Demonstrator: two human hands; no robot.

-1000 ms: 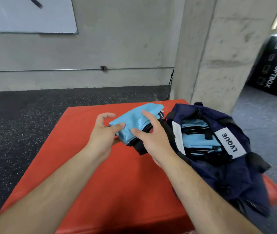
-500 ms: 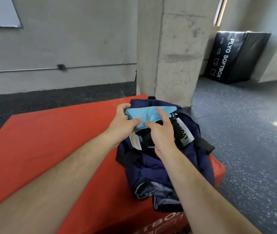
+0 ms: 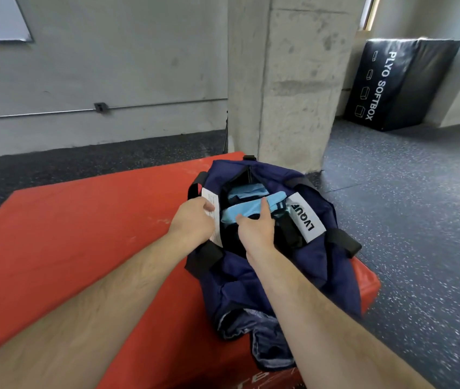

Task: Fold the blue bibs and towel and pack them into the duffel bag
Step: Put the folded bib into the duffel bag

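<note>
A navy duffel bag (image 3: 330,265) lies open on the right end of the red box. A folded light-blue bib with black trim (image 3: 247,211) sits in the bag's mouth, on top of other blue folded cloth (image 3: 247,190) deeper inside. My right hand (image 3: 255,226) presses on the bib with its fingers stretched over it. My left hand (image 3: 193,220) grips the bag's left rim at the white label (image 3: 212,203). A dark blue towel (image 3: 259,341) hangs out from under the bag's near end.
The red soft box (image 3: 77,242) carries the bag; its right edge drops off just beyond the bag. A concrete pillar (image 3: 287,80) rises right behind. A black plyo softbox (image 3: 397,82) leans on the far right wall. Speckled rubber floor (image 3: 419,220) surrounds everything.
Both hands carried the folded blue bib rightward from the box top into the bag. My left hand let go of the bib and took the bag's rim; my right pushes the bib down.
</note>
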